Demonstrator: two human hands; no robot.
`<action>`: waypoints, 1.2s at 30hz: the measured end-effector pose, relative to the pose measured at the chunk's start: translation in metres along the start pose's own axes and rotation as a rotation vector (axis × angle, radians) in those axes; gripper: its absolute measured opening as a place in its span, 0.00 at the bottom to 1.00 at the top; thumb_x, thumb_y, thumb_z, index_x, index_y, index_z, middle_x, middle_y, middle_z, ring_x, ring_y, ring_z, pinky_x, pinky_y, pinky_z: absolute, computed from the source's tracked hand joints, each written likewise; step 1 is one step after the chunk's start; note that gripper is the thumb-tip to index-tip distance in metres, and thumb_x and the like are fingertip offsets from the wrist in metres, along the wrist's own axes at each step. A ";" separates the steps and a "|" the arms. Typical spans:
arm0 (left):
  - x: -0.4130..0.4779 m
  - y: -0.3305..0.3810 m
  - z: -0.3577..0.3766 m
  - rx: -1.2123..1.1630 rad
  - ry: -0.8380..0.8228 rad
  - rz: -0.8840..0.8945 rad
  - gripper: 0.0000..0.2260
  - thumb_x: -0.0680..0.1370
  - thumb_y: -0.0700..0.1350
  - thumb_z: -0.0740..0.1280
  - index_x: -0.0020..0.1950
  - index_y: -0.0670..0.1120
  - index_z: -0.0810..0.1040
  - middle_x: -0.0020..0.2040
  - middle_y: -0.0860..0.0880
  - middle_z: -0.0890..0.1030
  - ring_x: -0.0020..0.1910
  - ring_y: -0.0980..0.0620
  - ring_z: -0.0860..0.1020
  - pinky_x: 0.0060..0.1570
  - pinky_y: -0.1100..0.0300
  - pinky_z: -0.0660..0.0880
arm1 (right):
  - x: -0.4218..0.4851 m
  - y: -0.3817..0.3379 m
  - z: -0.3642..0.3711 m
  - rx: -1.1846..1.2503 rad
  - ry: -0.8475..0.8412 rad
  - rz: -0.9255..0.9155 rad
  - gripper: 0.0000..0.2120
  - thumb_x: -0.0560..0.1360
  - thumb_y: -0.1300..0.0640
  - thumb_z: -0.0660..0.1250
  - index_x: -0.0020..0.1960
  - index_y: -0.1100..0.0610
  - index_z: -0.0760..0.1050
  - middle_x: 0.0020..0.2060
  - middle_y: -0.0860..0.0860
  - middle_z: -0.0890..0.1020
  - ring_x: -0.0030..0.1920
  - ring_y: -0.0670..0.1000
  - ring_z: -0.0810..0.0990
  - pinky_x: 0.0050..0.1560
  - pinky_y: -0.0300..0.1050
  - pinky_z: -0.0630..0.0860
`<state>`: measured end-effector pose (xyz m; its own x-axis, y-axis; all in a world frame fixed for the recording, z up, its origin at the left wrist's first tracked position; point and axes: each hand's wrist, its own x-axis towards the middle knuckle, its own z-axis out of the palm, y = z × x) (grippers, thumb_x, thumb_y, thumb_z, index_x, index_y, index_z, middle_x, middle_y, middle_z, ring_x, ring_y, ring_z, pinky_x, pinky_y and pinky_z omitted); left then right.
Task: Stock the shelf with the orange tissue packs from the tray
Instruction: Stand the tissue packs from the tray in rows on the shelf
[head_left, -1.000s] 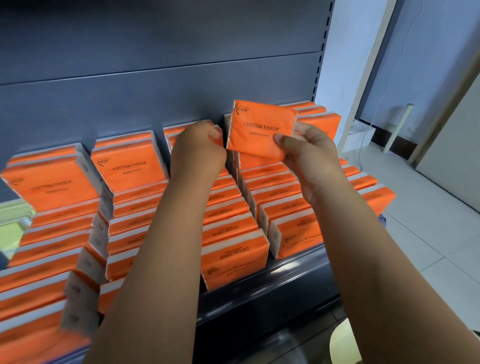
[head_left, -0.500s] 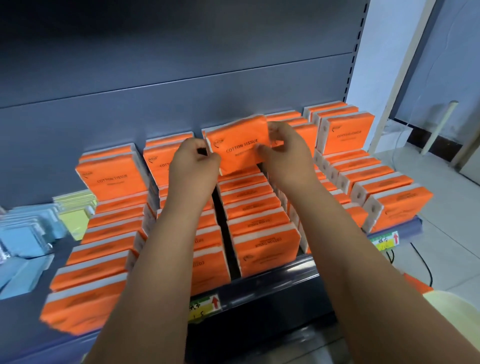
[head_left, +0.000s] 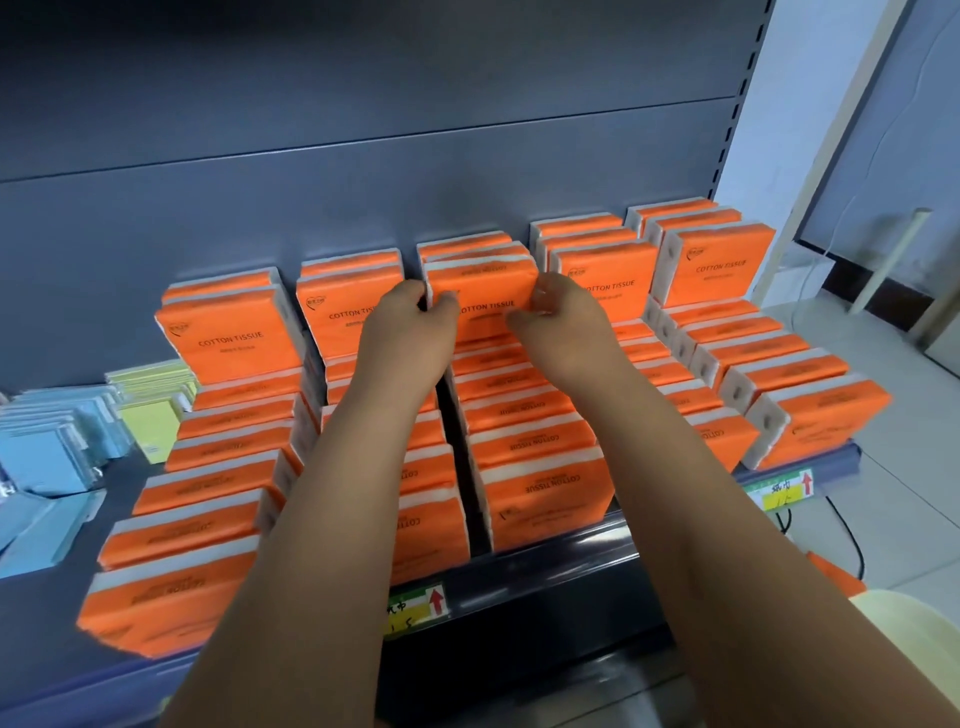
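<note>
the light is brightest on the right, where the pale tiled floor looks washed. the dark grey metal back panel of the shelf dims toward the top left corner. a streak of glare lies on the glossy black front rail. the print on the orange plastic-wrapped tissue pack in the middle reads sharp, though the right hand has smeared fingertips. the orange packs at lower left blur badly. the perforated grey upright post bows slightly with lens distortion.
</note>
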<state>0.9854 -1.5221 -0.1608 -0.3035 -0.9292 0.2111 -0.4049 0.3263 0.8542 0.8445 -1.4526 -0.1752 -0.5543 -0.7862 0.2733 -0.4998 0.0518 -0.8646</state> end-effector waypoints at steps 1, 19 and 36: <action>0.001 0.000 0.001 0.001 -0.013 -0.002 0.15 0.83 0.53 0.63 0.42 0.44 0.72 0.35 0.47 0.71 0.34 0.49 0.70 0.36 0.55 0.66 | 0.000 0.001 0.000 0.013 -0.007 0.015 0.07 0.76 0.58 0.67 0.42 0.49 0.73 0.38 0.44 0.80 0.40 0.47 0.79 0.39 0.44 0.71; 0.004 -0.011 0.015 -0.040 -0.054 -0.017 0.11 0.83 0.56 0.61 0.45 0.52 0.68 0.34 0.54 0.68 0.31 0.54 0.69 0.32 0.56 0.63 | -0.006 -0.006 0.000 0.042 -0.022 0.174 0.09 0.75 0.50 0.66 0.49 0.55 0.78 0.40 0.50 0.82 0.43 0.53 0.82 0.44 0.50 0.78; -0.017 0.012 0.023 0.268 0.130 0.269 0.23 0.83 0.55 0.60 0.75 0.46 0.69 0.71 0.46 0.74 0.72 0.43 0.68 0.69 0.49 0.68 | -0.049 -0.024 -0.037 0.110 0.145 0.083 0.17 0.79 0.48 0.61 0.34 0.53 0.69 0.26 0.45 0.70 0.31 0.48 0.70 0.38 0.46 0.69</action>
<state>0.9657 -1.4977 -0.1649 -0.3248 -0.8132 0.4829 -0.5419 0.5785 0.6096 0.8586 -1.3922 -0.1523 -0.6845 -0.6847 0.2503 -0.3769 0.0385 -0.9255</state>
